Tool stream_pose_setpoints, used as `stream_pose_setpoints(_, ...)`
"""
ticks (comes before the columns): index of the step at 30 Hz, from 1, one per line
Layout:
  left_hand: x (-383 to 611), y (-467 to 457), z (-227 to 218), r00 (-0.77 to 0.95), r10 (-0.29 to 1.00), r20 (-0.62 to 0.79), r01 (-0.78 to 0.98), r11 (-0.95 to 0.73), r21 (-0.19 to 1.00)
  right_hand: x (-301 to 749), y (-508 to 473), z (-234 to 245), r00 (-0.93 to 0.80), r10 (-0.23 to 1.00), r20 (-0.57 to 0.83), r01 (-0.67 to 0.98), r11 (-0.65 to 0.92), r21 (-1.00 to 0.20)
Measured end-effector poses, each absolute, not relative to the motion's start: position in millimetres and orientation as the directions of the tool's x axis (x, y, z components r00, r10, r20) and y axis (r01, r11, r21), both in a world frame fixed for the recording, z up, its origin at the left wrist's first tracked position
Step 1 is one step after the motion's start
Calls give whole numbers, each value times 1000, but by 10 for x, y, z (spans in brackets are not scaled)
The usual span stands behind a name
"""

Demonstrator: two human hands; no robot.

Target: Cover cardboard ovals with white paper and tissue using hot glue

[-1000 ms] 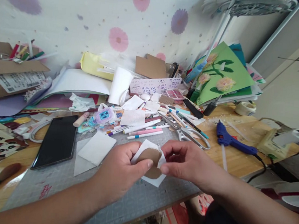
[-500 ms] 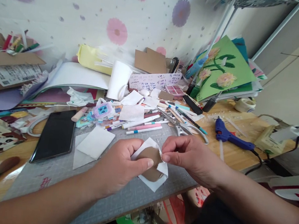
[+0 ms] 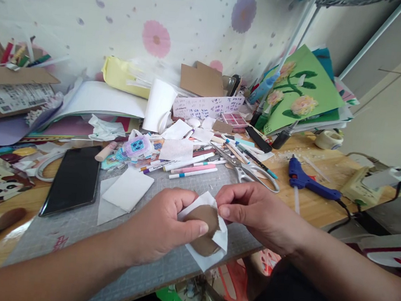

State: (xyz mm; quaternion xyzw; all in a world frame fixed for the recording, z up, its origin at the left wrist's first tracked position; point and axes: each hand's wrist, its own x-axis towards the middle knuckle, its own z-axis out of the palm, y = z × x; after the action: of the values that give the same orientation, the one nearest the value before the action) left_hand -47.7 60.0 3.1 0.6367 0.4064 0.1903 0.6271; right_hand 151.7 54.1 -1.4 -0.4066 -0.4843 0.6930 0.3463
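My left hand (image 3: 165, 223) grips a brown oval paper piece (image 3: 205, 217) that lies on a white backing sheet (image 3: 207, 260), thumb pressed on the brown face. My right hand (image 3: 251, 210) pinches the upper right edge of the same piece between thumb and forefinger. Both hands hover just above the front edge of a grey cutting mat (image 3: 82, 234).
A black phone (image 3: 72, 180) and white paper squares (image 3: 125, 190) lie on the mat to the left. Behind are several markers (image 3: 191, 168), scissors (image 3: 248, 171), a blue glue gun (image 3: 307, 182), a tape roll (image 3: 329, 139), green flower cards (image 3: 301, 94) and a cardboard box (image 3: 10, 94).
The hands and the paper piece have shifted slightly down and right; my right fingers have slid along its upper edge. The view has dipped a little.
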Motion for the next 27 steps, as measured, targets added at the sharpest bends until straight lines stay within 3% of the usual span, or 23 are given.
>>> stream_pose_setpoints(8, -437, 589, 114, 570, 776, -270, 473, -42, 880, 1516, 522, 72, -362, 892, -272, 145, -234, -961)
stream_pose_setpoints(14, -443, 591, 92, 623, 729, -282, 473, -65, 879, 1575, 548, 56, -424, 858, -291, -36, -337, -941)
stream_pose_setpoints(18, -443, 591, 65, 618, 734, -284, 482, -68, 874, 1514, 527, 64, -443, 839, -316, 90, -309, -947)
stream_pose_setpoints(24, -427, 571, 50, 584, 767, -267, 548, -130, 826, 1412, 490, 94, -358, 905, -230, 365, -90, -926)
stream_pose_setpoints(27, -430, 573, 50, 592, 767, -249, 537, -145, 831, 1453, 516, 85, -435, 866, -248, 247, -150, -957)
